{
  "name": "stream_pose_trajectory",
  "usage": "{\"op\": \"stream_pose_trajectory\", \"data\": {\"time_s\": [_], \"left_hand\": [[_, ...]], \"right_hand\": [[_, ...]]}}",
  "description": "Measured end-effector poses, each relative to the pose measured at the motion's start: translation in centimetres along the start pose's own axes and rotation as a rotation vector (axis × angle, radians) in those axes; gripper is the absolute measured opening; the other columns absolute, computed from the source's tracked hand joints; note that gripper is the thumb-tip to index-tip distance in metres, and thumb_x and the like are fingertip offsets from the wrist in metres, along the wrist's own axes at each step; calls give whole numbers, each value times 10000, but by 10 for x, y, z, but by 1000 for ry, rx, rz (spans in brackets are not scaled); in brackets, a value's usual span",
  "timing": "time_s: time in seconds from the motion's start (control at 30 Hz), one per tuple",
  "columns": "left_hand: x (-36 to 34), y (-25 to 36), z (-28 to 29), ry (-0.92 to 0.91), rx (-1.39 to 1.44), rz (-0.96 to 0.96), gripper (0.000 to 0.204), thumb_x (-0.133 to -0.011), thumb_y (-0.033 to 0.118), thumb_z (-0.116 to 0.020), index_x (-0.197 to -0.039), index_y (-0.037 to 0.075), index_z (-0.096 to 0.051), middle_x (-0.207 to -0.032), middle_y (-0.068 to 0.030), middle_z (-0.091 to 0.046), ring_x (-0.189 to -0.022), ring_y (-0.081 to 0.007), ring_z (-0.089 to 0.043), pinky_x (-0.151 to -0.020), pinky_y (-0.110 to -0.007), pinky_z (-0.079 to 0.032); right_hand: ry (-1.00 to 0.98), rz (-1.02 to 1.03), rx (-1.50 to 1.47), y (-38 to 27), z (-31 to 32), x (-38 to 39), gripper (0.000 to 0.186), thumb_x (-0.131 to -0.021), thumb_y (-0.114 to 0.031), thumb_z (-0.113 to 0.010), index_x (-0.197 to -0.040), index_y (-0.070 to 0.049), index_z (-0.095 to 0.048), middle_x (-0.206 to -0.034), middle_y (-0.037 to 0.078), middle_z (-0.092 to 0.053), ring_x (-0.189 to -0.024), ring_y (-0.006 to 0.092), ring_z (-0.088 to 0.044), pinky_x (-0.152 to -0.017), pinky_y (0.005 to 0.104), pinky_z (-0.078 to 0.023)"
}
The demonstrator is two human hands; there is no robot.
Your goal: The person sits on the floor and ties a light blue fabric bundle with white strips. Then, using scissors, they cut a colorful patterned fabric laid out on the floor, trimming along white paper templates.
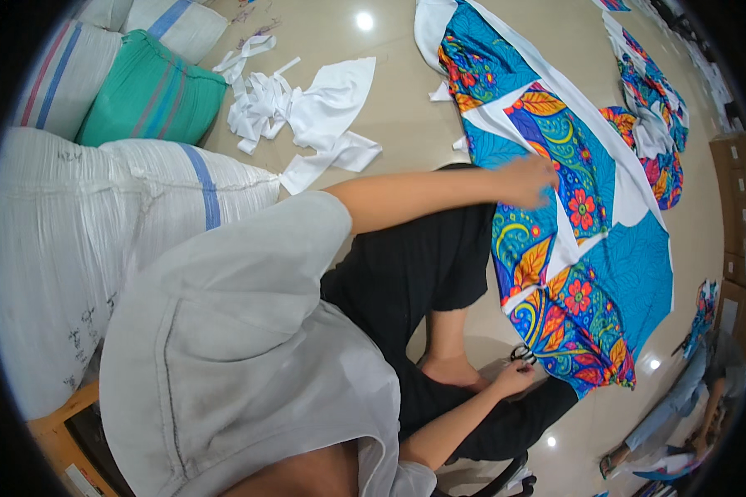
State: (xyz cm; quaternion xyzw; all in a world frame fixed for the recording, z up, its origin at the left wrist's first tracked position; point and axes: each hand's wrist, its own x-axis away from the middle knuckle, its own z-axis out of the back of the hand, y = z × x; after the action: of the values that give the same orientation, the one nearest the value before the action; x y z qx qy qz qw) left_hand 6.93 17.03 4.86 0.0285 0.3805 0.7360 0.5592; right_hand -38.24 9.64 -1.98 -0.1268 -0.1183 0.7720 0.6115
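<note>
White sacks (66, 215) are grouped beside a green sack (156, 98), white scraps (333, 98) are strewn nearby, and cartons (728, 157) are stacked at right.

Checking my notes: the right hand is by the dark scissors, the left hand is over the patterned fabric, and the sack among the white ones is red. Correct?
Not red: in the head view that sack is green. The right hand is by the dark scissors and the left hand over the patterned fabric.

The blurred left hand (529, 180) is over colourful patterned fabric (584, 199) spread on the floor (410, 108); the right hand (514, 379) is at black scissors (522, 354). 1 green sack (153, 95) sits among white sacks (50, 240).
</note>
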Motion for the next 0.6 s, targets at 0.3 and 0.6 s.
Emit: {"op": "stream_pose_trajectory", "data": {"time_s": [0.3,0.6], "left_hand": [[54,92,-98,-805,-305,105,1177,-524,509,-801,-1453,179,-158,-1493,-201,98,-1369,-413,88,-921,-763,-142],[45,64,-84,-890,-450,136,1357,-381,478,-869,-1459,197,-95,-1495,-201,96,-1362,-433,95,-940,-752,-124]], "right_hand": [[83,-8,-59,-8,-18,-5,425,-732,-316,-717,-924,39,-582,-864,185,-632,-787,338,-615,-696,415,-479],[-470,-639,-1013,-35,14,15,290,-818,-265,-622,-937,-3,-591,-876,116,-612,-803,199,-588,-734,315,-476]]}}
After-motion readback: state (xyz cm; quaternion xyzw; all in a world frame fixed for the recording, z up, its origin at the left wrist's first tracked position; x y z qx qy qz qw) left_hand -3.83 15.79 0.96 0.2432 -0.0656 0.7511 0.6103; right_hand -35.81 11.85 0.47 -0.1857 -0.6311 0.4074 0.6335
